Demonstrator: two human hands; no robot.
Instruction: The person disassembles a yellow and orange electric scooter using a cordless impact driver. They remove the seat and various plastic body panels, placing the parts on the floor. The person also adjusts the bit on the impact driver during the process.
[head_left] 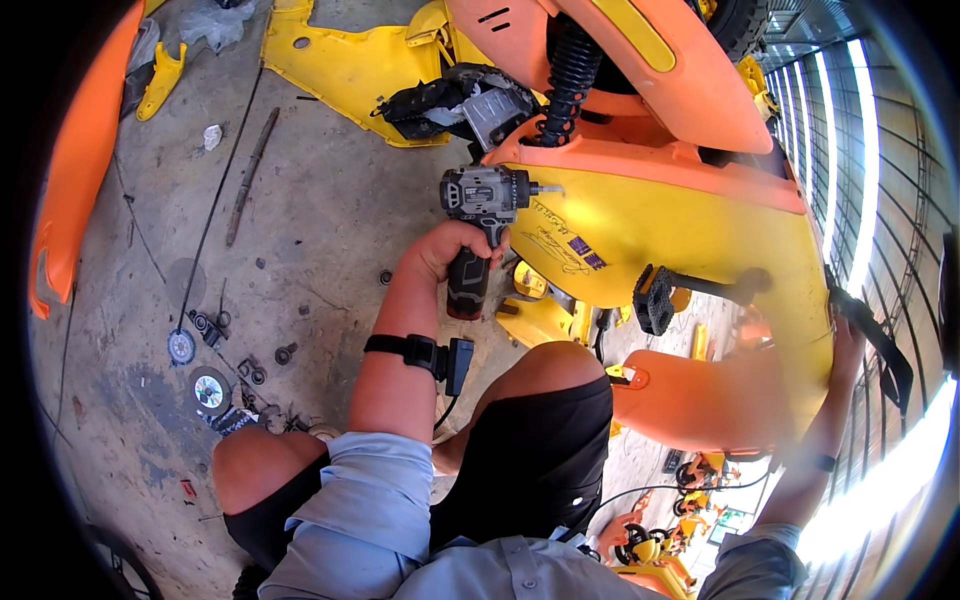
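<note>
My left hand [452,250] is wrapped round the grip of a grey and black cordless impact driver [484,192]. The driver's bit points right, just in front of the yellow side panel [690,225] of an orange and yellow pedal vehicle. Handwriting and a small purple sticker mark the panel close to the bit. My right hand [848,335] is at the panel's far right end, by a black strap-like part [880,345]. Its fingers are mostly hidden, so its grip cannot be made out. A black pedal [656,302] sticks out below the panel, between my hands.
Yellow plastic body parts [340,60] and a torn black piece [465,105] lie on the concrete floor ahead. A long orange panel [85,150] stands at the left. A metal rod [252,178], a disc [210,390] and several small fittings lie left of my knees.
</note>
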